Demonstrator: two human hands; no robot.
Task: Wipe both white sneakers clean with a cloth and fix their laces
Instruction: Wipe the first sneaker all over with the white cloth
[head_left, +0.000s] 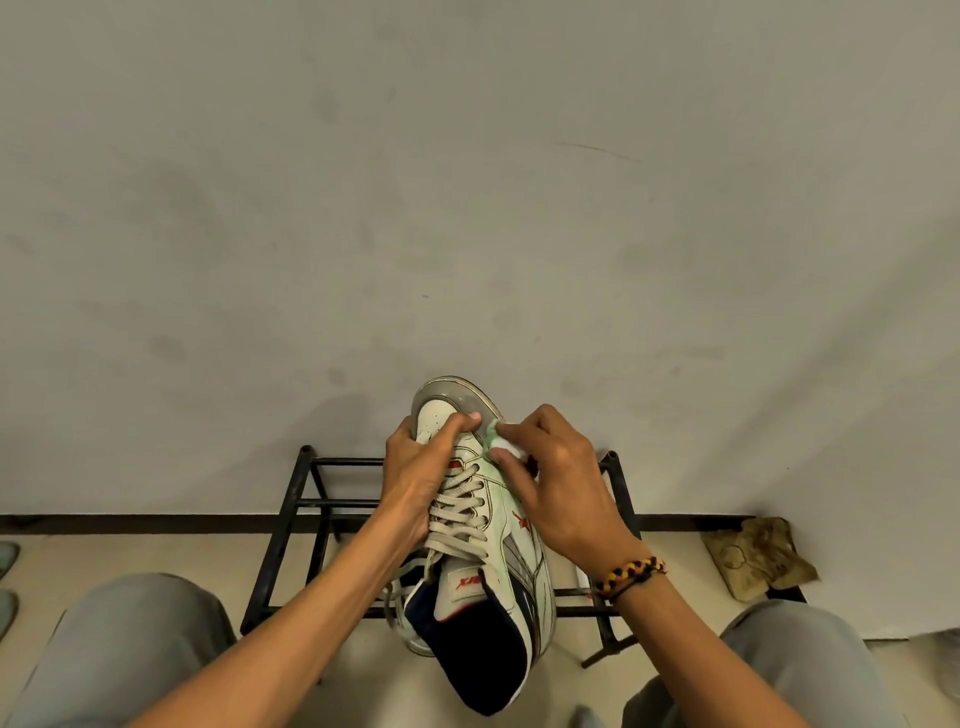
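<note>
Both hands raised ahead: left hand (423, 480) curled gripping, right hand (558, 488) apparently pinching.

White high-top sneaker (483, 525) held aloft above a black metal rack (306, 499), with a wiping cloth (505, 446) at its forefoot.

The sneaker points toe-away, toward the wall, heel nearest the viewer; it has cream laces (457, 512) threaded through the eyelets, red star markings, grey side stripes and a navy collar lining. The small white cloth, bunched, presses against the sneaker's right side just behind the toe cap.
</note>
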